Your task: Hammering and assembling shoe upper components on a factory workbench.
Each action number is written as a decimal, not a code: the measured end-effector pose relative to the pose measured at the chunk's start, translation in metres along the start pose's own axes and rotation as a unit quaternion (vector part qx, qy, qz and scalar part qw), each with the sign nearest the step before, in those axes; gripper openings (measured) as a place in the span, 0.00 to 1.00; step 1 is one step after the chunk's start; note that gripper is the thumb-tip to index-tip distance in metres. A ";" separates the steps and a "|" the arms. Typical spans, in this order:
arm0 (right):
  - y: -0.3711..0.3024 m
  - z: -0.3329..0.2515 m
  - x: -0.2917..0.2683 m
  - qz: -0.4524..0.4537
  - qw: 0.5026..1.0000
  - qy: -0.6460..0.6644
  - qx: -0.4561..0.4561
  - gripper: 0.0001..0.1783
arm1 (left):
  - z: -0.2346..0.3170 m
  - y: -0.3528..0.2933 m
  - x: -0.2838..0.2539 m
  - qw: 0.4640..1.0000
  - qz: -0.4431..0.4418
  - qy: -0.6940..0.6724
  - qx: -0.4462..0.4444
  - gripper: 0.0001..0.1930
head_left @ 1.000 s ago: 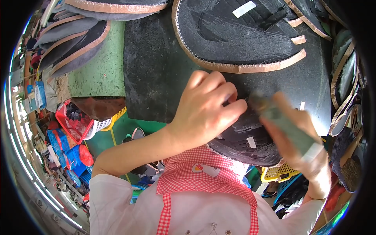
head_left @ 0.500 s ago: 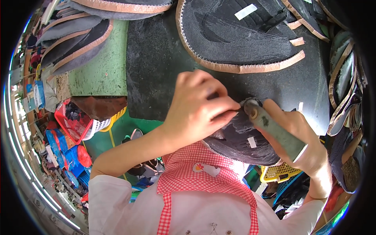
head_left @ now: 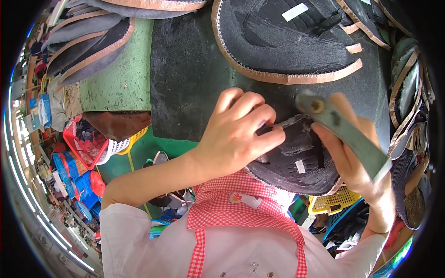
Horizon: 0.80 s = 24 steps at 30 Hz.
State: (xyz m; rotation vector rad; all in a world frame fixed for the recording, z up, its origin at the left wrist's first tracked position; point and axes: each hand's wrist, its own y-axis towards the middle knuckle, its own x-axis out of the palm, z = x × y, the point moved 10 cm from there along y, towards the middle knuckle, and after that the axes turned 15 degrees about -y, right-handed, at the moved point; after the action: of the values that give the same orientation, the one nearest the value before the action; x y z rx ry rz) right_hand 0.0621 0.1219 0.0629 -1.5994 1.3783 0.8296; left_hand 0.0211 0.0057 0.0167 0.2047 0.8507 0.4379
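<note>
I watch the right hand (head_left: 347,162) clasp a long grey-green hammer (head_left: 351,133), blurred head toward the black mat (head_left: 181,83)'s far-left corner; left hand (head_left: 238,134)'s pinch I can't tell.

Tool (head_left: 348,135), right of centre: grey-green
Lower shoe piece (head_left: 320,176), below centre: black; white label (head_left: 300,166)
Upper shoe piece (head_left: 287,51), top: black; tan edging (head_left: 296,78), white zigzag stitches
Mat (head_left: 181,92), centre: charcoal
Tabletop (head_left: 120,88), upper left: green, dark-speckled
Apron (head_left: 273,221), bottom: red-and-white gingham
Shirt (head_left: 252,248), bottom: white
</note>
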 end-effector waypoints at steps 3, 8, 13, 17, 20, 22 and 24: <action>-0.006 0.002 0.044 -0.171 0.977 0.101 0.082 0.15 | 0.003 0.000 -0.004 1.000 0.010 0.003 0.022 0.09; -0.001 0.004 0.012 0.009 0.998 0.063 0.012 0.07 | -0.020 -0.005 -0.008 0.997 0.020 -0.068 -0.037 0.09; -0.013 -0.003 0.033 -0.046 0.993 0.108 0.030 0.15 | -0.002 -0.013 -0.010 0.999 0.030 -0.021 0.011 0.11; -0.013 0.004 0.037 -0.072 0.994 0.071 0.044 0.16 | -0.017 -0.009 -0.018 0.997 0.061 -0.032 -0.047 0.11; -0.006 0.014 0.018 0.050 0.997 0.032 0.057 0.20 | -0.021 -0.010 -0.020 0.994 0.055 -0.081 -0.056 0.10; -0.015 0.027 0.017 0.070 0.991 0.045 0.105 0.27 | -0.020 0.001 -0.022 0.977 0.069 -0.188 -0.071 0.06; -0.027 0.037 0.016 0.073 0.985 0.059 0.147 0.30 | -0.024 0.016 -0.021 0.942 0.054 -0.301 -0.138 0.05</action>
State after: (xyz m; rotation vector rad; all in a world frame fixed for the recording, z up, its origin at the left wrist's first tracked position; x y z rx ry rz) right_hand 0.0934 0.1496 0.0378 -1.3492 1.6347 0.5884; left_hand -0.0141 0.0108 0.0208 0.1142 0.1730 0.5540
